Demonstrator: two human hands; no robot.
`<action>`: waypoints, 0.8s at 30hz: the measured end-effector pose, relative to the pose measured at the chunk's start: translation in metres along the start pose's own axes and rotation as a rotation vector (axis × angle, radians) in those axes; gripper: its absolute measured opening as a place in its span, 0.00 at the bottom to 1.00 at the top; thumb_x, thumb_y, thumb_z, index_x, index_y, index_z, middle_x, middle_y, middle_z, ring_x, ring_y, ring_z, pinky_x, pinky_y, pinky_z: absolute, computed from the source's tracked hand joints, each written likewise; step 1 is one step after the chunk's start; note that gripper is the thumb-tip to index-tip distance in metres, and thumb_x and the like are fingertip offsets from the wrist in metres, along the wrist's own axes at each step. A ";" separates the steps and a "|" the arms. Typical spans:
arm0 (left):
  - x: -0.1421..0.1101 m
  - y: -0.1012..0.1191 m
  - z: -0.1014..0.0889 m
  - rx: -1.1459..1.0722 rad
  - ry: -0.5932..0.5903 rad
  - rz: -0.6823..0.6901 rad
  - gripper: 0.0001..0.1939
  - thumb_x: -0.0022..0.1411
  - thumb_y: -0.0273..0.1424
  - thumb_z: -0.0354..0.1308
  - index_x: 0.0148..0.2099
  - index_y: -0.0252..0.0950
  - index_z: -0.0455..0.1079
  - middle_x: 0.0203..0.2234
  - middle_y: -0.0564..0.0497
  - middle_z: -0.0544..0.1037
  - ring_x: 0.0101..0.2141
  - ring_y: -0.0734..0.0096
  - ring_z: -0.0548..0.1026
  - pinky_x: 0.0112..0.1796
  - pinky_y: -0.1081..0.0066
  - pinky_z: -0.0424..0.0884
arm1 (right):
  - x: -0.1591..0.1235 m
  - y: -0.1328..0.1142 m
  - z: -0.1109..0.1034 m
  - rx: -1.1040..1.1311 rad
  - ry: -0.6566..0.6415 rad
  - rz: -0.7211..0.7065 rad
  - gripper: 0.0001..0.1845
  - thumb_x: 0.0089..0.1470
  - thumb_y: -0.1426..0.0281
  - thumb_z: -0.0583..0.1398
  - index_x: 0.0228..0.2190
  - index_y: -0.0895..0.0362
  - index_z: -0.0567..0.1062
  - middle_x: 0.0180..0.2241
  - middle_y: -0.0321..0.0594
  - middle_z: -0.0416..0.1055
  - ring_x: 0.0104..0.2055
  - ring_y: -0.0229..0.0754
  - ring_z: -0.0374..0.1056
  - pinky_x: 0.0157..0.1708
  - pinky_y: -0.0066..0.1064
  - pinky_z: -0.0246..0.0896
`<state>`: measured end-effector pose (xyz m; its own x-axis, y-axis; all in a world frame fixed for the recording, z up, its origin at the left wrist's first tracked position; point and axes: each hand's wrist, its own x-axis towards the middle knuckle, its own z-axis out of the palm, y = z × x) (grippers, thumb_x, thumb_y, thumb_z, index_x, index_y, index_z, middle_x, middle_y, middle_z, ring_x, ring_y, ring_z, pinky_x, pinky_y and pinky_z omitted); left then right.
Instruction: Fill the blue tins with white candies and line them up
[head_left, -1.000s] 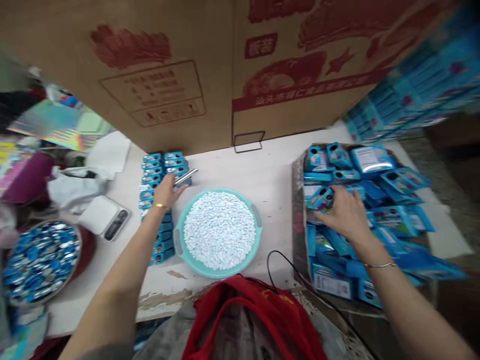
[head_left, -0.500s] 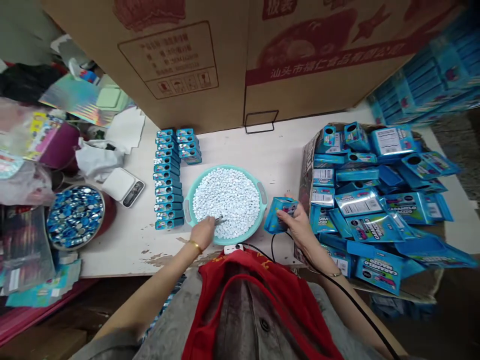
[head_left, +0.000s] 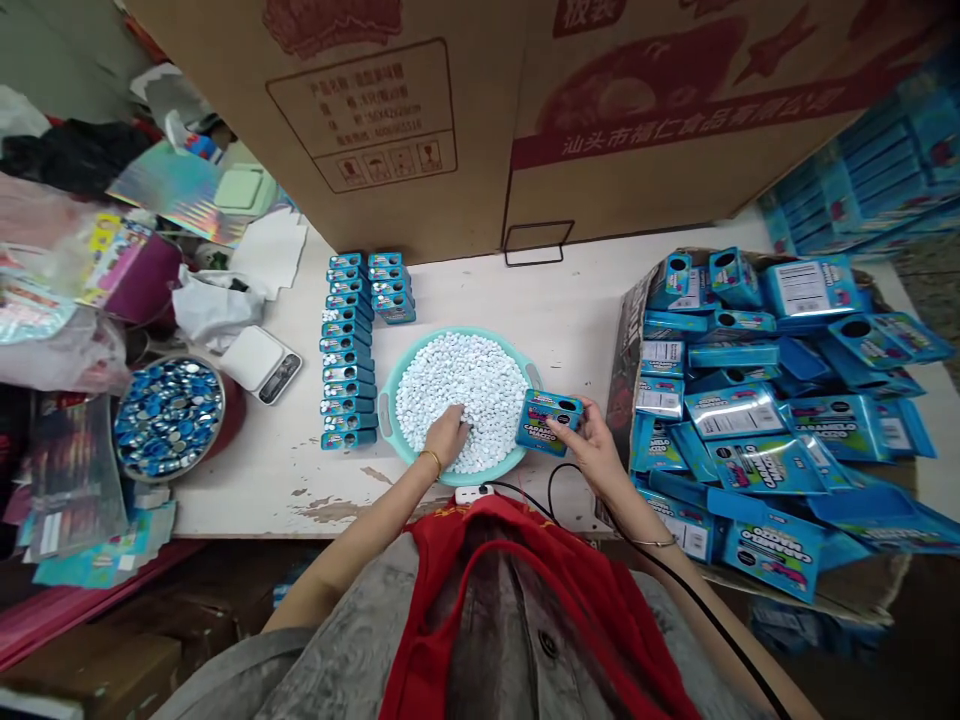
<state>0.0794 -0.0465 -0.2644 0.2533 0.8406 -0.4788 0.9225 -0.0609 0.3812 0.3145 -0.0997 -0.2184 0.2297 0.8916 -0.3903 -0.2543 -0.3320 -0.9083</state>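
Observation:
A teal basin full of small white candies stands before me on the table. Over it, my left hand is closed with its fingertips down among the candies; whatever it grips is hidden. My right hand holds a blue candy box by its right end, at the basin's right rim. The printed front of this box faces up toward me, and a dark round hole shows near its top edge. Left of the basin, blue boxes stand in two rows, several with white candies showing at their tops.
A carton heaped with blue boxes stands at the right. A large cardboard box closes off the back, with a wire stand before it. At the left are a white scale and a tub of blue gems. A black cable crosses my right forearm.
My left hand has moved deeper into the candies; the small metal thing seen at its fingers is now hidden. My right hand has brought the box left to the basin's rim and turned its front up.

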 end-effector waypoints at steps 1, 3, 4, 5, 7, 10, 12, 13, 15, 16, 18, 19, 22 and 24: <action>-0.002 -0.004 -0.005 -0.011 0.003 0.013 0.16 0.69 0.32 0.48 0.56 0.35 0.61 0.52 0.43 0.72 0.51 0.63 0.72 0.51 0.66 0.67 | 0.000 -0.001 -0.002 -0.060 -0.002 -0.055 0.26 0.45 0.59 0.69 0.43 0.50 0.66 0.41 0.35 0.72 0.44 0.42 0.69 0.47 0.37 0.68; -0.007 -0.012 -0.019 -0.040 0.013 0.066 0.16 0.69 0.33 0.48 0.56 0.36 0.62 0.52 0.43 0.72 0.51 0.63 0.72 0.51 0.66 0.68 | 0.000 -0.002 -0.004 -0.180 0.005 -0.168 0.25 0.47 0.59 0.68 0.44 0.51 0.66 0.41 0.36 0.71 0.44 0.42 0.69 0.48 0.38 0.67; -0.011 -0.016 -0.028 -0.058 0.022 0.108 0.15 0.68 0.34 0.48 0.55 0.36 0.63 0.51 0.44 0.73 0.50 0.63 0.72 0.50 0.65 0.68 | 0.000 -0.004 -0.005 -0.242 0.011 -0.222 0.24 0.48 0.60 0.67 0.44 0.52 0.66 0.41 0.37 0.70 0.45 0.43 0.68 0.49 0.39 0.66; -0.014 -0.019 -0.037 -0.075 0.034 0.156 0.15 0.68 0.34 0.49 0.55 0.36 0.63 0.50 0.44 0.73 0.49 0.63 0.73 0.50 0.65 0.69 | -0.001 -0.005 -0.004 -0.308 0.014 -0.272 0.23 0.49 0.60 0.66 0.45 0.52 0.66 0.41 0.37 0.70 0.45 0.43 0.68 0.49 0.39 0.65; -0.023 -0.021 -0.059 -0.089 0.061 0.249 0.15 0.68 0.34 0.49 0.54 0.37 0.64 0.47 0.44 0.74 0.46 0.63 0.74 0.48 0.64 0.69 | -0.001 -0.009 -0.002 -0.447 0.005 -0.360 0.21 0.52 0.61 0.64 0.45 0.53 0.67 0.42 0.39 0.70 0.45 0.45 0.67 0.50 0.41 0.64; -0.038 -0.018 -0.093 -0.059 0.079 0.352 0.14 0.68 0.36 0.49 0.53 0.36 0.64 0.43 0.45 0.75 0.44 0.64 0.74 0.46 0.65 0.70 | 0.001 -0.014 0.007 -0.630 -0.036 -0.495 0.17 0.55 0.64 0.61 0.46 0.53 0.68 0.43 0.43 0.70 0.47 0.48 0.66 0.50 0.43 0.63; -0.046 -0.010 -0.114 -0.018 0.065 0.424 0.14 0.69 0.36 0.48 0.52 0.36 0.64 0.43 0.45 0.75 0.44 0.64 0.74 0.45 0.66 0.70 | 0.003 -0.015 0.015 -0.712 -0.083 -0.576 0.15 0.56 0.67 0.59 0.47 0.53 0.68 0.44 0.45 0.70 0.48 0.51 0.66 0.49 0.45 0.63; -0.049 -0.005 -0.124 0.012 0.049 0.458 0.14 0.69 0.36 0.48 0.53 0.36 0.64 0.43 0.45 0.75 0.44 0.64 0.74 0.45 0.66 0.70 | 0.004 -0.014 0.020 -0.738 -0.105 -0.608 0.15 0.56 0.69 0.58 0.47 0.53 0.68 0.44 0.46 0.70 0.48 0.51 0.65 0.49 0.46 0.63; -0.052 0.006 -0.139 0.095 0.002 0.508 0.14 0.69 0.36 0.47 0.52 0.36 0.64 0.45 0.44 0.75 0.45 0.63 0.74 0.45 0.66 0.70 | 0.006 -0.013 0.028 -0.770 -0.139 -0.662 0.17 0.56 0.72 0.56 0.48 0.53 0.68 0.45 0.47 0.70 0.48 0.52 0.65 0.50 0.47 0.63; -0.053 0.012 -0.145 0.146 -0.020 0.518 0.14 0.69 0.35 0.47 0.52 0.36 0.64 0.45 0.44 0.75 0.46 0.62 0.74 0.45 0.66 0.70 | 0.007 -0.012 0.031 -0.781 -0.151 -0.689 0.17 0.55 0.73 0.56 0.48 0.53 0.68 0.45 0.48 0.70 0.49 0.53 0.65 0.50 0.48 0.63; -0.054 0.026 -0.157 0.258 -0.059 0.509 0.13 0.69 0.35 0.47 0.51 0.36 0.65 0.46 0.44 0.75 0.46 0.62 0.74 0.44 0.66 0.70 | 0.008 -0.010 0.037 -0.802 -0.167 -0.737 0.19 0.54 0.75 0.55 0.49 0.55 0.67 0.46 0.49 0.70 0.49 0.53 0.65 0.50 0.49 0.63; -0.055 0.033 -0.162 0.314 -0.074 0.494 0.13 0.69 0.35 0.47 0.50 0.36 0.65 0.45 0.45 0.75 0.45 0.61 0.75 0.44 0.66 0.70 | 0.008 -0.010 0.039 -0.814 -0.175 -0.755 0.20 0.54 0.76 0.55 0.49 0.55 0.67 0.46 0.49 0.70 0.49 0.53 0.64 0.50 0.49 0.63; -0.057 0.056 -0.175 0.445 -0.103 0.427 0.12 0.67 0.32 0.48 0.51 0.36 0.65 0.43 0.45 0.76 0.42 0.61 0.76 0.41 0.66 0.71 | 0.007 -0.010 0.043 -0.843 -0.205 -0.776 0.22 0.53 0.78 0.54 0.49 0.55 0.67 0.46 0.48 0.70 0.49 0.53 0.64 0.49 0.48 0.64; -0.061 0.071 -0.182 0.490 -0.110 0.390 0.12 0.66 0.29 0.48 0.51 0.36 0.65 0.41 0.44 0.76 0.40 0.61 0.76 0.39 0.66 0.71 | 0.006 -0.011 0.044 -0.852 -0.222 -0.773 0.23 0.52 0.79 0.54 0.50 0.54 0.67 0.46 0.48 0.70 0.49 0.53 0.64 0.49 0.48 0.64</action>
<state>0.0764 -0.0037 -0.0639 0.6023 0.6483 -0.4657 0.7759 -0.6126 0.1507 0.2770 -0.0768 -0.2046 -0.1432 0.9526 0.2683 0.6122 0.2983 -0.7323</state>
